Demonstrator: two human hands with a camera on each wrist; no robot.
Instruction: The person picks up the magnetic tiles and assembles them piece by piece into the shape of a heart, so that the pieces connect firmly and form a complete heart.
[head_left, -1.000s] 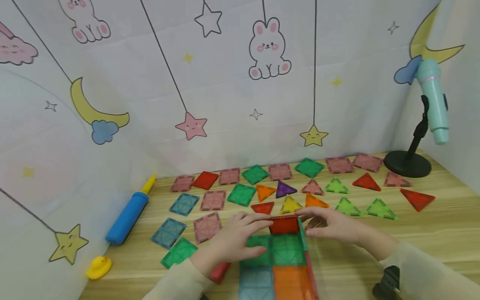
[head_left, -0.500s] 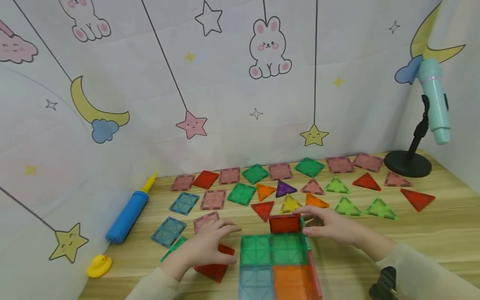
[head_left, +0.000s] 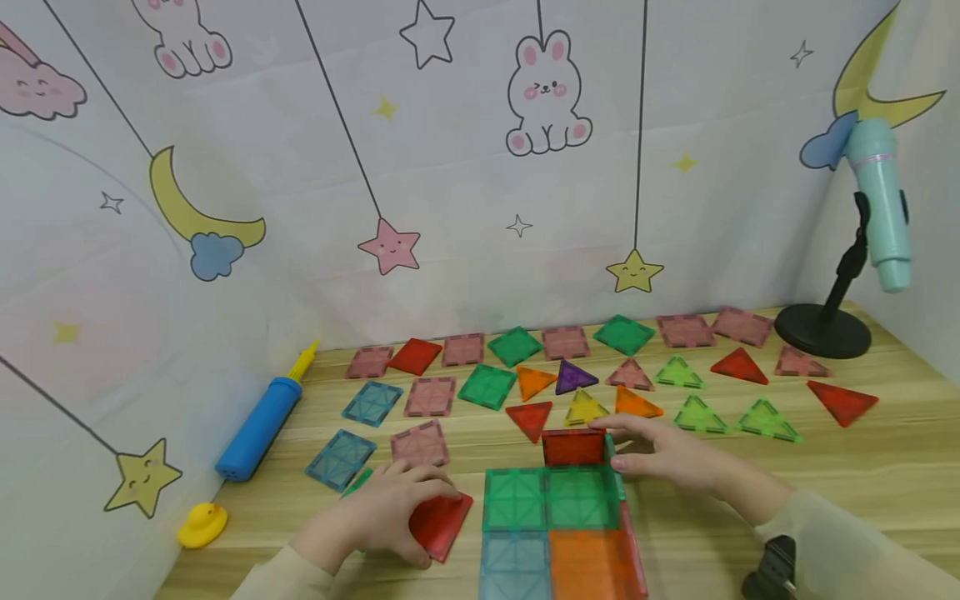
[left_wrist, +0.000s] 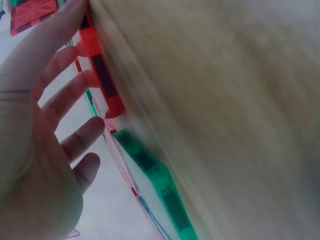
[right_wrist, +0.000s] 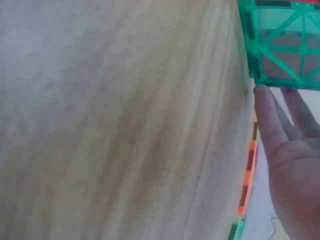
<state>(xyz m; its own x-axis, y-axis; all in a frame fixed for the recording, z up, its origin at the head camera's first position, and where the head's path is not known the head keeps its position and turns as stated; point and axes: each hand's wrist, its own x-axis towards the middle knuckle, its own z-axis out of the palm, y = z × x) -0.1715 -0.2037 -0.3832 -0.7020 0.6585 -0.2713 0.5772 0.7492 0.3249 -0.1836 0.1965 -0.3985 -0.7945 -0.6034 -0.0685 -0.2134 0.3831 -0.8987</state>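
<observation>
wooden table (head_left: 701, 542), away from back edge | left hand (head_left: 386, 510) grips red tile (head_left: 442, 525) | right hand (head_left: 663, 454), fingers extended, touches upright green tile (right_wrist: 303, 50)

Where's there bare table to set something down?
The wood between the rightmost red triangle and the right sleeve looks roomiest. A smaller patch lies between the yellow duck and the left hand. It's crowded near the backdrop, where coloured tiles lie close together.
</observation>
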